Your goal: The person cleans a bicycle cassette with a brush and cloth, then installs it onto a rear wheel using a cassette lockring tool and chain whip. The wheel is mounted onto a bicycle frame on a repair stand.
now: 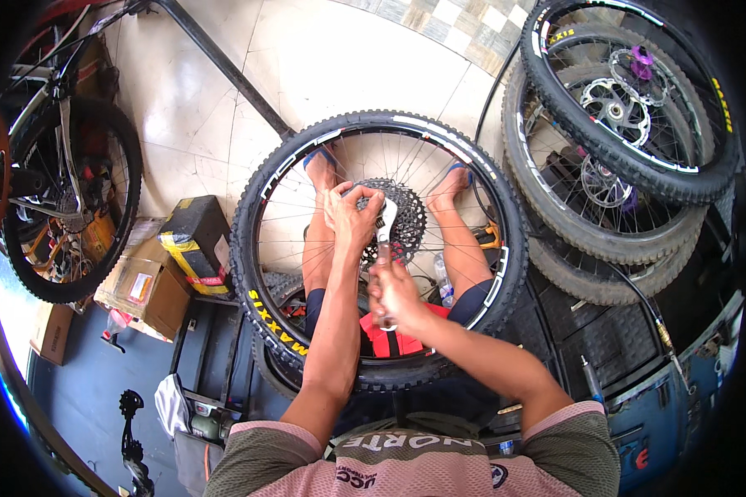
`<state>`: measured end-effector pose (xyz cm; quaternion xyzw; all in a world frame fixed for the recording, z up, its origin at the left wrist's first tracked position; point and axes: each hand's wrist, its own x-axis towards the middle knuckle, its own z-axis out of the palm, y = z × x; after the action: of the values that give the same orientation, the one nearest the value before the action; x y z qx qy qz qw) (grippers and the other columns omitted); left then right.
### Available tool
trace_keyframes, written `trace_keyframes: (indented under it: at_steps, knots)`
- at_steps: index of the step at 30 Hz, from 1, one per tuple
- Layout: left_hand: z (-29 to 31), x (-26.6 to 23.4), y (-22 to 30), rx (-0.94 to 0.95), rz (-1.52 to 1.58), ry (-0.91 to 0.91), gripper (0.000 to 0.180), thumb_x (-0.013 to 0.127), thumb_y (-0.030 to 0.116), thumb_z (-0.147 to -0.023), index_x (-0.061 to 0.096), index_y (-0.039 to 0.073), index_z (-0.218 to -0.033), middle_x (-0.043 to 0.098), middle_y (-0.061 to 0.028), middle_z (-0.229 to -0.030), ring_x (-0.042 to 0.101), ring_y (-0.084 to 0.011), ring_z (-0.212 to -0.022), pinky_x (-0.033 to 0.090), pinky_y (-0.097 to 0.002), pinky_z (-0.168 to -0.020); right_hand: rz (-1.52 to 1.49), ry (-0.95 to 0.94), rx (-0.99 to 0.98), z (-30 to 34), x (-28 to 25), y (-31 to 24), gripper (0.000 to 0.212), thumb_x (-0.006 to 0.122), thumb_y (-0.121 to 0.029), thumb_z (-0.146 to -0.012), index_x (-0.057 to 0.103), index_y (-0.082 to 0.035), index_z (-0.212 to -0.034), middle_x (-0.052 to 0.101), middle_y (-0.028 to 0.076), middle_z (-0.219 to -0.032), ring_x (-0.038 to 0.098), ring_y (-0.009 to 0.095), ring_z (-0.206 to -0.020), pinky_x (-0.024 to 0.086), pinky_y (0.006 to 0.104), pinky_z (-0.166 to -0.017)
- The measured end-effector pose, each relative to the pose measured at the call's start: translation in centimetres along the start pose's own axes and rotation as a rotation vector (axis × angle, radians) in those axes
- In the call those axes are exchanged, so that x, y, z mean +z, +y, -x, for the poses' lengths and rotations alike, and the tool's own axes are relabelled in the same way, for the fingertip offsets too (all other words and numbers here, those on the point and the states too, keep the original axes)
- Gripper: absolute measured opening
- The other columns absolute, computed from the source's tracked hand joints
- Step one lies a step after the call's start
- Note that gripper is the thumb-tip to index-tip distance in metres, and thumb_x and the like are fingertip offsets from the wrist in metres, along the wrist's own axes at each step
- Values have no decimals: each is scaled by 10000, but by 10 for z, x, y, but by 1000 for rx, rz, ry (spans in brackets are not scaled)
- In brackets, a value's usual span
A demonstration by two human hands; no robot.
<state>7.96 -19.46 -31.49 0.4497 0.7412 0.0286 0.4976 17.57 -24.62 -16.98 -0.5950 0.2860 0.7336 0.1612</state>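
- Gripping the silver wrench point(385, 236), our right grip point(394, 291) is wrapped around the lower part of its handle.
- Our left grip point(355, 214) curls at the wrench's upper head, over the black cassette point(409, 217); we cannot tell whether its fingers close on the wrench or only press beside it.
- We have 1 bicycle wheel point(247, 224) directly in front of us, the cassette at its centre facing us; our 2 legs point(464, 250) show through the spokes.
- Through the spokes below our right grip we also see a red item point(402, 343), too hidden to identify.
- By the lower left edge of the pale tiled floor point(195, 99), we see 1 black box point(197, 234) with yellow tape, just beside 1 cardboard box point(145, 282).
- Near that floor's right edge, we see a stack of wheels point(680, 184), with silver brake rotors point(617, 124) among them.
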Motion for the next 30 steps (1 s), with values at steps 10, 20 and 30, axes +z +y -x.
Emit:
trace_keyframes:
  at_steps: [10,20,30]
  knots:
    - [-2,-14,15,-13,-62,13,247,847,376,-791,805,159,-903,599,-152,-1324,511,-329,-1292,368,-498,-1089,847,-467,448,-82,-131,-219,450,553,-497,-1061,638,-72,-1182,436,-21,-651,335,48,-379,237,239,-318]
    - [-10,-23,7,77,-45,16,218,834,329,-826,808,134,-920,626,-190,-1258,556,-334,-1236,411,-476,-1063,431,-101,287,-11,-74,-103,420,517,-529,-1070,560,-116,-1008,417,-49,-625,330,62,-375,251,269,-331]
    - [-8,-5,7,127,-56,4,205,798,309,-864,773,109,-905,687,-127,-1076,578,-314,-1146,443,-455,-991,-115,-1,-19,0,24,0,333,422,-437,-1122,463,-111,-1070,447,1,-682,421,136,-414,409,346,-377]
